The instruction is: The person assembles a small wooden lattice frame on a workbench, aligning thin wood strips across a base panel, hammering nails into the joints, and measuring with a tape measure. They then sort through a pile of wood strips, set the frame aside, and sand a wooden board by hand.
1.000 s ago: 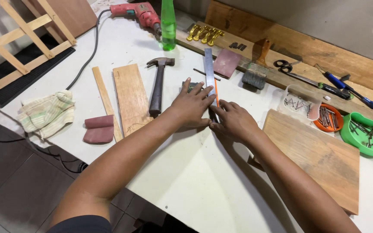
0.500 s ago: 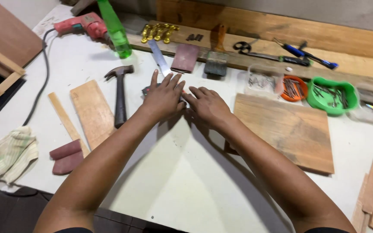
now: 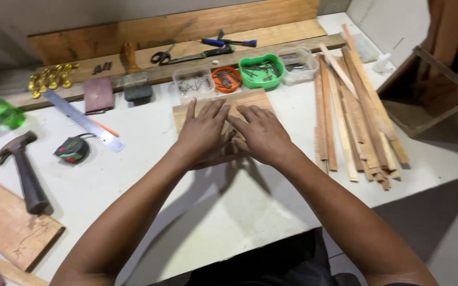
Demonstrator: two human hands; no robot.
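1. The white worktable (image 3: 133, 175) carried everything, with a long timber plank (image 3: 186, 26) lying along its far edge.
2. A loose heap of thin wooden strips (image 3: 356, 116) lay just right of the hands, their near ends reaching close to the table's edge. A knock from the right forearm could likely have sent some sliding off.
3. The wooden board (image 3: 208, 106) lay flat near mid-table, mostly covered by both hands.
4. The left hand (image 3: 205, 130) rested open, palm down, fingers spread on the board. The right hand (image 3: 261, 132) lay the same way beside it, gripping nothing.
5. A hammer (image 3: 22, 169) lay well to the left beside another flat board (image 3: 6, 222).
6. A steel ruler (image 3: 80, 119) and a tape measure (image 3: 71, 149) lay between hammer and hands.
7. Small tubs, including a green tray (image 3: 261, 71) and an orange dish (image 3: 226, 79), held nails just beyond the board. Pushing the board forward might have tipped them, scattering nails.
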